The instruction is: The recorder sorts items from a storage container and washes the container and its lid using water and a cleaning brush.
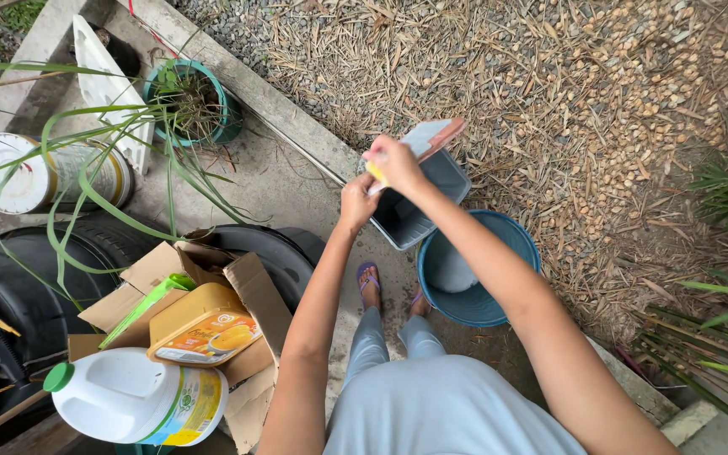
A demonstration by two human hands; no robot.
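My left hand (357,200) grips the near rim of a grey rectangular plastic container (419,202), tilted with its open side facing me. My right hand (391,162) is above the container's rim, closed on a small yellow item and the edge of a flat pale lid with a pink border (433,136). Below the container a blue round basin (475,270) sits on the concrete, with a pale object inside it. My feet in purple sandals (369,276) stand beside the basin.
To the left, an open cardboard box (212,286) holds a yellow tub and green items. A white jug with a green cap (132,396) lies by it. Black tyres (52,286), a potted plant (189,101) and a white can (35,173) stand behind. Gravel and dry leaves lie to the right.
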